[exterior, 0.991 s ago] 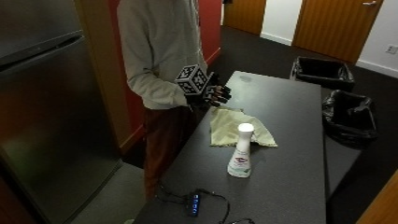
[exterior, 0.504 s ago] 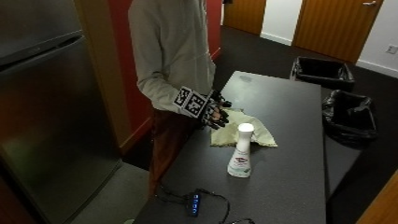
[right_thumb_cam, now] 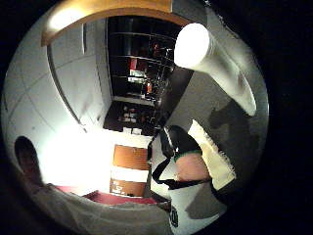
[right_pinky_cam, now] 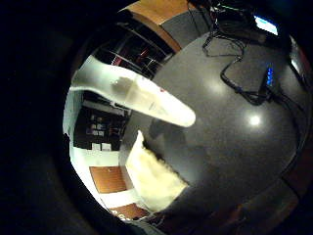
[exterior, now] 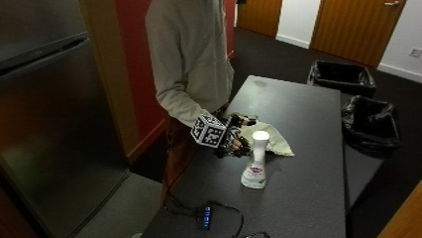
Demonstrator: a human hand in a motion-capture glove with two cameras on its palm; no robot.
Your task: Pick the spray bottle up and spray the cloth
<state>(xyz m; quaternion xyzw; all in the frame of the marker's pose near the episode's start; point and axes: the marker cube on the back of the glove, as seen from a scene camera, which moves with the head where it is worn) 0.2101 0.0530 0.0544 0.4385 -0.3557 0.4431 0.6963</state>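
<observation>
The white plastic spray bottle [exterior: 254, 161] with a rounded white top stands upright on the dark grey table [exterior: 310, 188], apart from any hand. In the outside view, the black-gloved right hand [exterior: 234, 141] hovers just beside the bottle's neck, at about nine o'clock from it, not touching it as far as can be seen; its fingers hang loosely curled with nothing between them. The pale yellow cloth [exterior: 270, 141] lies crumpled on the table at about twelve o'clock from the bottle, partly behind the hand. A black cable with a small blue-lit hub [exterior: 207, 217] lies at seven o'clock from the bottle, near the table's near edge.

In the little finger side palm view, the bottle [right_pinky_cam: 132, 93] stretches across the picture, standing on the table [right_pinky_cam: 234, 127], with the cloth [right_pinky_cam: 151, 178] on the surface near its base and the cable [right_pinky_cam: 244, 88] well apart.

In the thumb side palm view, the bottle's [right_thumb_cam: 210, 58] white top looms close, and the cloth [right_thumb_cam: 215, 159] lies on the table beside it.
</observation>
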